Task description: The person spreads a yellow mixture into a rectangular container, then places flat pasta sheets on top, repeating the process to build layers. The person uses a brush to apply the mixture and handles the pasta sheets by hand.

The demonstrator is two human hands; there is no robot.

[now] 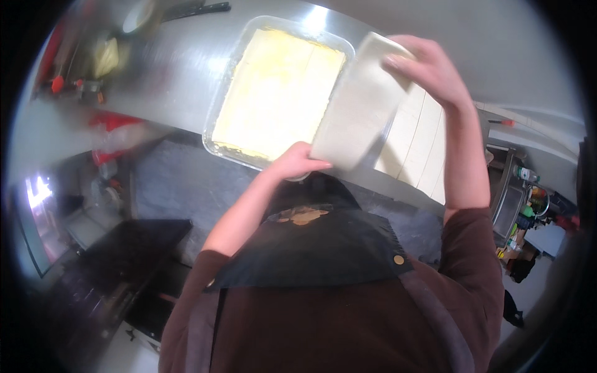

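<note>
A pale, floppy dough sheet (356, 102) hangs between my two hands, tilted and raised over the counter. My left hand (291, 161) pinches its near end, thumb on top. At the far right corner my right hand (429, 65) grips it, fingers curled over the edge. Just left of the sheet is a clear rectangular baking dish (214, 115). Its flat, pale layer (280, 90) shows yellow at the borders and is partly washed out by glare. Several cut dough strips (420, 140) lie side by side on the right, partly behind the sheet and my right arm.
The steel counter (168, 68) runs across in front of me. A black-handled knife (198, 11) lies at the far left, near a pale round thing. A red bag (115, 133) is at the left. Bottles and containers (528, 211) stand on the far right.
</note>
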